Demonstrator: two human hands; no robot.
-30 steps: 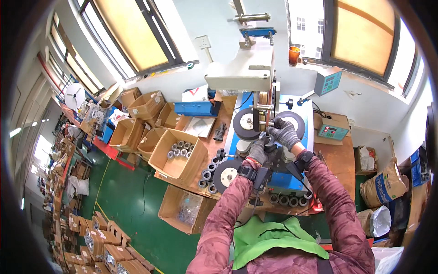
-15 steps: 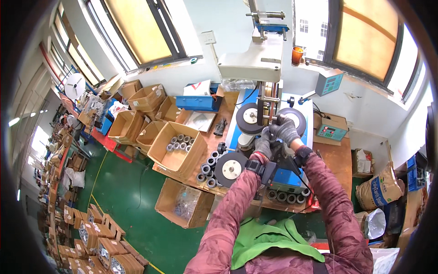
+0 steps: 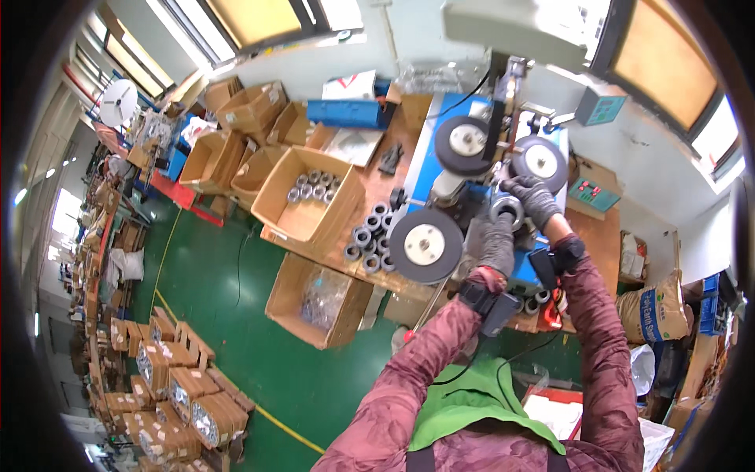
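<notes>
Both my hands wear dark grey gloves and work close together at a blue and white bench machine (image 3: 442,189). A thick grey ring (image 3: 507,209) is upright at the fingertips of my left hand (image 3: 496,245), which is closed on it from below. Just above and to the right, my right hand (image 3: 536,201) has its fingers bent over the ring's upper edge; whatever they grip is hidden. Around them sit three dark rubber wheels with pale hubs: one at the back (image 3: 464,145), one at the right (image 3: 540,160), one at the front left (image 3: 426,245).
Several grey rings (image 3: 370,238) are piled left of the machine. An open cardboard box (image 3: 275,189) beyond holds more rings. Below the table edge stands a box (image 3: 287,295) with clear plastic. A control box (image 3: 594,193) with a lit display is at the right.
My hands have come back toward me from the machine's central post, and the grey ring now shows between them. The view has shifted, with the machine appearing farther right.
</notes>
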